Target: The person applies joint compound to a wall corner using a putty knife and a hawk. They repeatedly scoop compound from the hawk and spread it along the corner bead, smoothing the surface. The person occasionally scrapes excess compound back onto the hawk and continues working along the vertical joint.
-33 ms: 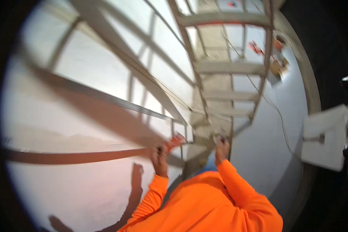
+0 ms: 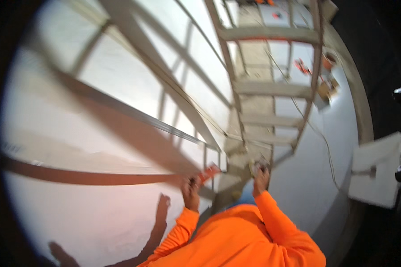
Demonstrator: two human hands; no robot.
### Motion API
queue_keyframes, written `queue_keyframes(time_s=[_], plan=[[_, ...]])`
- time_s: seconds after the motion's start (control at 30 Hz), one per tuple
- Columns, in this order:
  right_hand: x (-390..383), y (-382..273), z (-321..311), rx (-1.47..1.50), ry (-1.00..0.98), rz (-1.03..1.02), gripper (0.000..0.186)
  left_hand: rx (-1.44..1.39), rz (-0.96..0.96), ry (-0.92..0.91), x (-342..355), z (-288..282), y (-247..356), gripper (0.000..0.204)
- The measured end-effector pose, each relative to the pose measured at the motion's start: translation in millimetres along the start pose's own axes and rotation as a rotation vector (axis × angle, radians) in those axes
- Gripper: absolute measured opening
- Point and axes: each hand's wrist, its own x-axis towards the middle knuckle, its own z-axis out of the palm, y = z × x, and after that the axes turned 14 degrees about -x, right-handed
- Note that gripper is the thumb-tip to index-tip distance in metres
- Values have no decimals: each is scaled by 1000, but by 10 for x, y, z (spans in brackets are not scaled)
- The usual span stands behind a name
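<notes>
My left hand is closed around a flat red scraper-like tool, held up close to the pale wall. My right hand is closed too, in front of my body, on a small greyish object. Blur hides what kind of object that is. Both forearms are in orange sleeves. Beyond my right hand rises a ladder with wide, pale steps; neither hand touches it.
Along the wall runs a grey metal edge, crossed by broad shadows. On the pale surface at right lie a cable, red items, a reddish bucket and a cardboard box. A white panel stands at far right.
The whole view has shifted slightly, so the ladder, wall and hands sit a little lower and farther right. Both hands keep their grip.
</notes>
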Motion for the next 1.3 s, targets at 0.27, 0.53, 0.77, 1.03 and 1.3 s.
queue_keyframes(time_s=[0.27, 0.53, 0.77, 1.03, 1.3], plan=[[118, -2170, 1146, 36, -790, -355, 36, -3, -153, 199, -633, -108, 413, 29], [-415, -3772, 2188, 274, -1045, -499, 32, 146, 117, 292, -491, 69, 933, 29], [-717, -4655, 2934, 80, -748, -1433, 41, 121, 274, 381, -205, 323, 1008, 39], [-1434, -6692, 3927, 240, -430, -2115, 48, 642, 562, -23, 584, 952, 1867, 24], [-1878, -7651, 4303, 473, -598, -2352, 29, 797, 805, -62, 1354, 1166, 2253, 12]])
